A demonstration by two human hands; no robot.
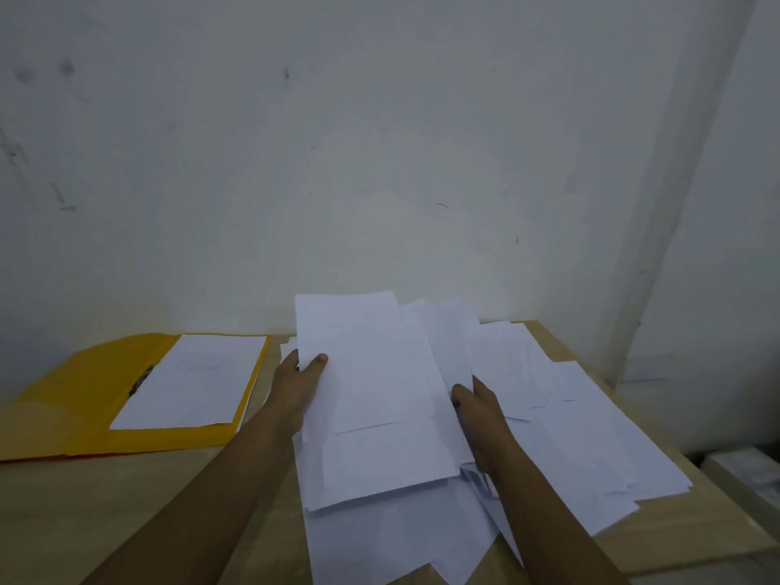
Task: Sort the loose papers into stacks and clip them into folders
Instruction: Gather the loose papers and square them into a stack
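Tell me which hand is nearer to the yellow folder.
Left. The left hand grips the left edge of the lifted paper bundle, just right of the yellow folder. The right hand holds the bundle's right side, farther away.

Single head-worn wide-angle view, facing forward and down from close above the pale wooden tabletop [177, 513]. The grey-white plaster wall [380, 141] fills the field from 10 to 2 o'clock.
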